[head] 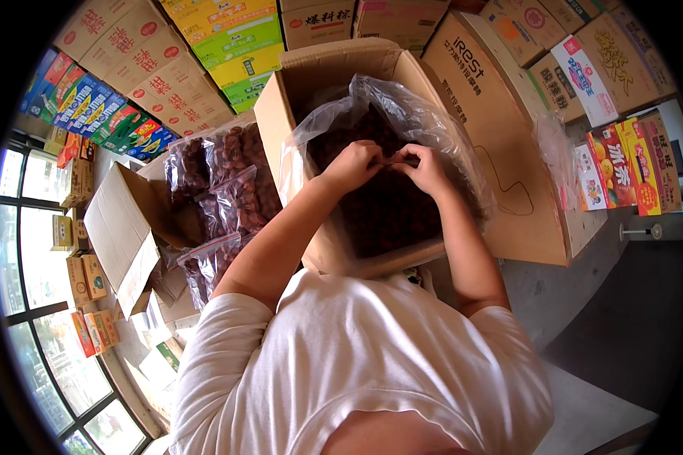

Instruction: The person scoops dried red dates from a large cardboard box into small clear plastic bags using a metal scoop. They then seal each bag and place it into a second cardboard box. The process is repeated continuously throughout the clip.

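Observation:
Above an open cardboard box (301, 244), my left hand (354, 164) and my right hand (424, 169) meet, fingertips almost touching. Between them they pinch a thin reddish strip (393, 161), which looks like the edge of a plastic bag; the rest of it is too dark to make out. A clear plastic liner (432, 111) lines the box and folds over its rim. Dark red dried fruits (393, 222), apparently jujubes, fill the liner below my hands. On the left stand several filled clear zip bags (233, 202) of similar dark red fruit.
An open carton (122, 222) stands left of the zip bags. A large cardboard box (506, 187) borders the work box on the right, with colourful drink cartons (617, 168) beyond. Stacked cartons (148, 62) rise at the back. Windows (45, 244) line the far left.

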